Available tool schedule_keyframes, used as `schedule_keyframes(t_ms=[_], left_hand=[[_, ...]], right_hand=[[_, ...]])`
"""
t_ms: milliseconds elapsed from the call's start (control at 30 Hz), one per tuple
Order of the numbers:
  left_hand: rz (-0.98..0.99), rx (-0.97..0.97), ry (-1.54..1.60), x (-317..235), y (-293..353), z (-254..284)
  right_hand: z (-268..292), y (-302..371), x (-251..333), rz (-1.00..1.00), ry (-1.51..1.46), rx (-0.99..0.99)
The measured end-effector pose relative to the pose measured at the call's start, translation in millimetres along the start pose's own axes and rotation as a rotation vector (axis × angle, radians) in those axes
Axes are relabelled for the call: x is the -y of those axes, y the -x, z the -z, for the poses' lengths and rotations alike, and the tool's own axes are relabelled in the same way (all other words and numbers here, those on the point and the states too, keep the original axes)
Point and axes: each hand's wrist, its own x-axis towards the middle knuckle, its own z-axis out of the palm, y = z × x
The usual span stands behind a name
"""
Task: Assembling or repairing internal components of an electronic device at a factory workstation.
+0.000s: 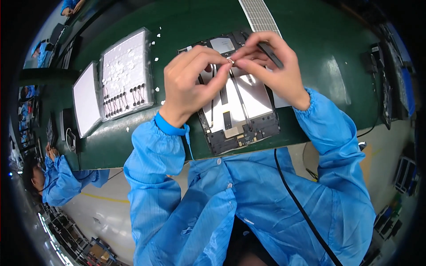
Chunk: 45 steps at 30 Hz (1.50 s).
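An opened tablet [262,126] lies on the green bench before me, its silver inner panel, dark flat cables and circuit board exposed. Above its far half, my left hand [188,80] pinches a tiny pale piece [230,60] between thumb and forefinger. The fingertips of my right hand [284,73] meet the left ones at the same piece, whose exact kind is too small to make out. A slim black stick-like tool [270,55] is also tucked in the right hand's fingers. Around my left wrist is a blue strap [168,125] with a cord hanging from it.
A clear plastic tray [148,66] at left holds many small white pieces and several black round parts with wires; its white lid [86,99] leans alongside. White scraps dot the bench nearby. A white gridded sheet [259,17] lies at the far edge. Another person [66,181] sits at left.
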Motion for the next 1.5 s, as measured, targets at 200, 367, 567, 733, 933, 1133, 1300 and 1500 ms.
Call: schedule_keyframes(t_ms=[200, 367, 567, 733, 933, 1133, 1300, 1500], left_hand=[[0.487, 0.068, 0.389, -25.4, 12.4, -12.5], [0.666, 0.050, 0.599, -22.6, 15.7, -13.9], [0.727, 0.021, 0.664, -23.6, 12.2, -15.6], [0.754, 0.014, 0.606, -21.2, 13.0, -13.4], [0.716, 0.036, 0.577, -21.8, 10.3, -12.4], [0.669, 0.060, 0.538, -19.5, 11.9, -11.8], [0.681, 0.064, 0.569, -17.9, 12.4, -13.8], [0.721, 0.071, 0.649, -18.2, 10.9, -11.1]], right_hand=[[-0.9, 11.5, -4.7, 0.582, 0.611, -0.031], [-0.1, 11.3, 1.1, 0.534, 0.686, 0.009], [0.6, 8.5, -11.0, 0.451, 0.491, -0.134], [0.1, 7.3, -11.2, 0.388, 0.296, -0.207], [-2.4, 9.7, -12.4, 0.416, 0.319, -0.153], [-1.8, 9.6, -14.2, 0.406, 0.337, -0.143], [0.7, 10.3, -12.7, 0.416, 0.375, -0.118], [1.3, 10.0, -8.9, 0.406, 0.428, -0.031]])
